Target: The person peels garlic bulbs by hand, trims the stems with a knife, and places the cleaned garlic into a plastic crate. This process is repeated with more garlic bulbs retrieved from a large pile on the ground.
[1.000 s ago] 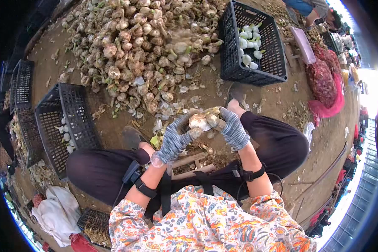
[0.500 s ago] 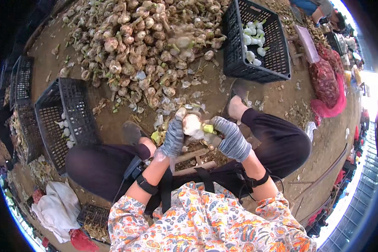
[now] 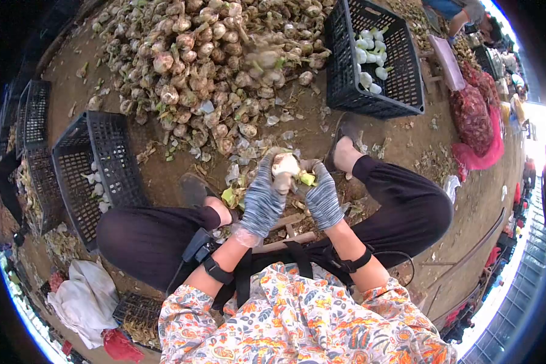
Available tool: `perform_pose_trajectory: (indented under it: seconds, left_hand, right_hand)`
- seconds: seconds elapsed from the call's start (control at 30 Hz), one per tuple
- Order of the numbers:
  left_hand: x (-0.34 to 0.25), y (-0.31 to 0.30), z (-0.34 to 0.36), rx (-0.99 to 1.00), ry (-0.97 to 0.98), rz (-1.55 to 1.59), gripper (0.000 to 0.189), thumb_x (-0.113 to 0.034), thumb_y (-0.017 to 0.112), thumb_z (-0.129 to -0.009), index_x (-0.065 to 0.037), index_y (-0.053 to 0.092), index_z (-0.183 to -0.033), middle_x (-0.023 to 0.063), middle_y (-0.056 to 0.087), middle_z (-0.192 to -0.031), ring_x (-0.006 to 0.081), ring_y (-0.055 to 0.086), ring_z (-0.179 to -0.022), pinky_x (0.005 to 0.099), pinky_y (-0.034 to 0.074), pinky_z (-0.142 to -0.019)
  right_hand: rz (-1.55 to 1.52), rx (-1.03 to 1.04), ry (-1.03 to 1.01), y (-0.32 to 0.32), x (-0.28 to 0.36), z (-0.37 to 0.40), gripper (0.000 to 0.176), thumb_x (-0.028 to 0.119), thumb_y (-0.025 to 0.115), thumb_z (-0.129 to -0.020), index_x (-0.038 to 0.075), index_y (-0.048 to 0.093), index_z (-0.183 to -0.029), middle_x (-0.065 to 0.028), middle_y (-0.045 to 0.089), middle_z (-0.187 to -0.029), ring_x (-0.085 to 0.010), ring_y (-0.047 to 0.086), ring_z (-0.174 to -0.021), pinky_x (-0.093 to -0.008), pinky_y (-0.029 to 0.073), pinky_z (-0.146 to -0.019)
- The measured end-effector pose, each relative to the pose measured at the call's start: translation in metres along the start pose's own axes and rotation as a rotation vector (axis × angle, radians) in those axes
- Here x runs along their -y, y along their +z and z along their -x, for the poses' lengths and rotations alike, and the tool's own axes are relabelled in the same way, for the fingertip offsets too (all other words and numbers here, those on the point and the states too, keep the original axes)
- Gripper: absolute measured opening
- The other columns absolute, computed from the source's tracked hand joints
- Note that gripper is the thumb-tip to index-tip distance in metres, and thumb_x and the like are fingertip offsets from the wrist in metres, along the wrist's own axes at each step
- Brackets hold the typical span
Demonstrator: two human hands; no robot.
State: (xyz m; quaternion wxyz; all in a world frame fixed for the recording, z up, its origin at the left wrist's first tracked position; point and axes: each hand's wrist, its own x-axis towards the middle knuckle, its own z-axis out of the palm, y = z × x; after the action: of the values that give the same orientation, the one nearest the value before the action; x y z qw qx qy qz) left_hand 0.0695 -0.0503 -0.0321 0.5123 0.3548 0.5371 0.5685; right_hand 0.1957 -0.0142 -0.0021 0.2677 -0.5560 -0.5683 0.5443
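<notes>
A pale, partly peeled garlic bulb [image 3: 286,163] is held in front of my knees. My left hand [image 3: 263,200], in a grey knitted glove, is closed around it with the thumb across its near side. My gloved right hand [image 3: 323,197] is closed at the bulb's right side, fingers pinched on the yellow-green garlic stem [image 3: 307,178]. Its fingertips are partly hidden behind the stem. Another yellow-green scrap [image 3: 229,197] lies on the ground left of my left hand.
Ahead is a large heap of unpeeled garlic [image 3: 206,67]. A black crate [image 3: 375,108] at right holds several white bulbs; another black crate [image 3: 116,161] at left holds some too. A pink mesh sack [image 3: 476,121] lies far right. Another person [image 3: 461,18] is at upper right.
Both hands have drawn closer together around the bulb. The left thumb now lies over its near side, and the bulb has turned and shifted slightly up and right.
</notes>
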Motion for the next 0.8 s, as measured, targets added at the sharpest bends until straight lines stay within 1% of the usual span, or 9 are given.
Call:
perform_pose_trajectory:
  seconds: [0.03, 0.23, 0.3, 0.33, 0.43, 0.5, 0.57, 0.7, 0.8]
  left_hand:
    - [-0.025, 0.005, -0.003, -0.067, 0.134, -0.443, 0.042, -0.028, 0.05, -0.087, -0.003, 0.042, -0.12, 0.0158, 0.055, -0.107, 0.0271, 0.057, -0.094, 0.0315, 0.046, -0.08]
    - [0.01, -0.016, -0.012, 0.05, -0.093, -0.265, 0.035, -0.026, 0.048, -0.087, -0.002, 0.049, -0.113, 0.0168, 0.06, -0.094, 0.0295, 0.06, -0.084, 0.034, 0.047, -0.071]
    - [0.027, -0.024, -0.024, -0.005, 0.368, -0.568, 0.029, -0.028, 0.047, -0.088, -0.003, 0.055, -0.101, 0.0141, 0.061, -0.081, 0.0257, 0.061, -0.073, 0.0332, 0.047, -0.064]
    - [-0.005, -0.027, -0.021, 0.072, -0.471, -0.08, 0.028, -0.029, 0.047, -0.088, -0.004, 0.056, -0.094, 0.0096, 0.061, -0.077, 0.0197, 0.059, -0.067, 0.0319, 0.047, -0.058]
    - [-0.042, -0.025, -0.033, 0.078, -0.97, 0.172, 0.026, -0.028, 0.045, -0.09, -0.005, 0.057, -0.093, 0.0042, 0.061, -0.075, 0.0161, 0.056, -0.061, 0.0295, 0.046, -0.054]
    - [0.004, -0.025, -0.029, 0.076, -0.737, 0.025, 0.03, -0.03, 0.043, -0.091, -0.004, 0.057, -0.097, 0.0044, 0.06, -0.081, 0.0174, 0.057, -0.07, 0.0283, 0.046, -0.063]
    - [-0.014, -0.014, -0.021, -0.216, 0.073, -0.21, 0.048, -0.047, 0.044, -0.087, -0.004, 0.055, -0.105, 0.0059, 0.058, -0.097, 0.0133, 0.055, -0.087, 0.0275, 0.044, -0.077]
    - [-0.032, 0.003, -0.002, -0.196, 0.158, -0.243, 0.03, -0.024, 0.053, -0.087, 0.0, 0.054, -0.105, 0.0088, 0.057, -0.099, 0.0173, 0.052, -0.094, 0.0297, 0.041, -0.083]
    - [-0.025, -0.001, -0.011, -0.168, -0.108, 0.028, 0.031, -0.02, 0.062, -0.082, 0.001, 0.054, -0.104, 0.006, 0.059, -0.092, 0.0123, 0.055, -0.081, 0.026, 0.046, -0.071]
  right_hand:
    - [-0.125, 0.025, 0.052, 0.003, 0.002, 0.002, 0.036, 0.004, 0.069, -0.07, 0.002, 0.051, -0.101, -0.0052, 0.058, -0.091, -0.0094, 0.051, -0.083, -0.0248, 0.045, -0.072]
    - [-0.196, 0.09, 0.23, -0.004, 0.002, 0.009, 0.034, -0.001, 0.061, -0.07, -0.002, 0.058, -0.103, -0.0076, 0.063, -0.087, -0.0125, 0.057, -0.083, -0.0254, 0.047, -0.074]
    - [-0.045, 0.028, 0.114, -0.008, 0.018, 0.014, 0.025, 0.0, 0.058, -0.071, -0.003, 0.061, -0.096, -0.0059, 0.063, -0.076, -0.0114, 0.058, -0.073, -0.0252, 0.048, -0.067]
    - [-0.125, 0.097, 0.288, -0.014, 0.016, 0.012, 0.025, 0.001, 0.059, -0.071, -0.004, 0.061, -0.096, -0.0059, 0.063, -0.075, -0.0102, 0.057, -0.07, -0.025, 0.047, -0.064]
    - [-0.088, 0.092, 0.3, -0.019, 0.002, 0.01, 0.024, 0.003, 0.061, -0.071, -0.004, 0.06, -0.093, -0.0056, 0.063, -0.073, -0.0088, 0.054, -0.064, -0.0248, 0.045, -0.058]
    - [-0.132, 0.026, 0.252, -0.022, 0.007, 0.007, 0.02, 0.004, 0.061, -0.073, -0.004, 0.06, -0.091, -0.0047, 0.061, -0.07, -0.009, 0.052, -0.064, -0.0254, 0.044, -0.058]
    - [-0.107, -0.003, 0.166, -0.021, -0.01, 0.006, 0.018, 0.005, 0.06, -0.074, -0.003, 0.06, -0.09, -0.0046, 0.06, -0.073, -0.0094, 0.053, -0.067, -0.0253, 0.045, -0.061]
    - [-0.064, -0.186, 0.009, -0.005, 0.007, 0.01, 0.016, 0.004, 0.06, -0.073, -0.003, 0.06, -0.088, -0.0123, 0.059, -0.095, -0.0158, 0.056, -0.08, -0.0263, 0.046, -0.07]
    - [0.374, -0.108, -0.464, 0.001, 0.009, 0.009, 0.023, 0.004, 0.063, -0.067, -0.004, 0.06, -0.088, -0.021, 0.052, -0.11, -0.0325, 0.057, -0.091, -0.0331, 0.047, -0.079]
